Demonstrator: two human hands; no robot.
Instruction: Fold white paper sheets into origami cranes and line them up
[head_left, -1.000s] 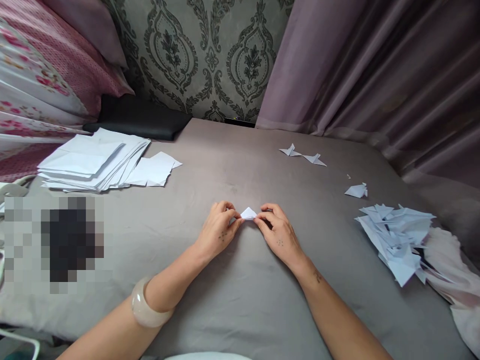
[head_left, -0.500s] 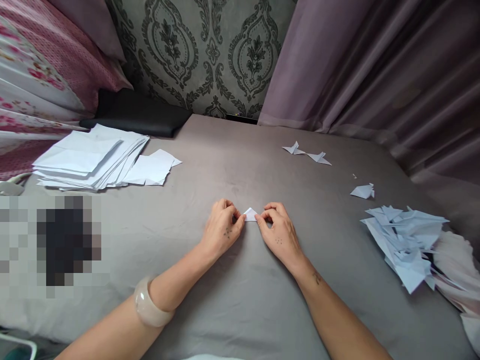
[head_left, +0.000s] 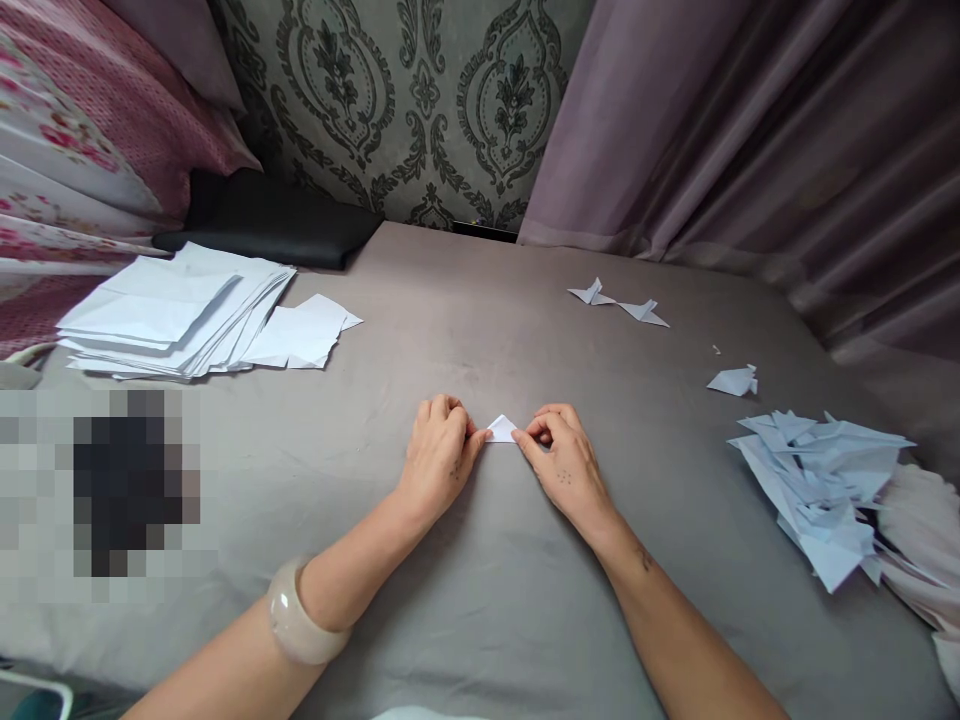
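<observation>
A small folded piece of white paper (head_left: 502,430), with a triangular top, is held at the middle of the grey sheet. My left hand (head_left: 441,450) pinches its left corner between thumb and fingers. At the opposite corner, my right hand (head_left: 568,462) grips the paper the same way, thumb toward me. The paper's outer ends are hidden under the fingertips. A pale bangle (head_left: 300,612) circles my left forearm.
To the left lies a stack of white paper sheets (head_left: 161,310), with a black folded item (head_left: 277,220) behind it. On the right are a pile of folded papers (head_left: 829,480), a single folded piece (head_left: 735,381) and two paper shapes (head_left: 619,304). Purple curtains (head_left: 675,120) hang beyond.
Both hands keep their pinch on the folded paper. The left hand has turned slightly, its knuckles more rounded over. The view has shifted a little.
</observation>
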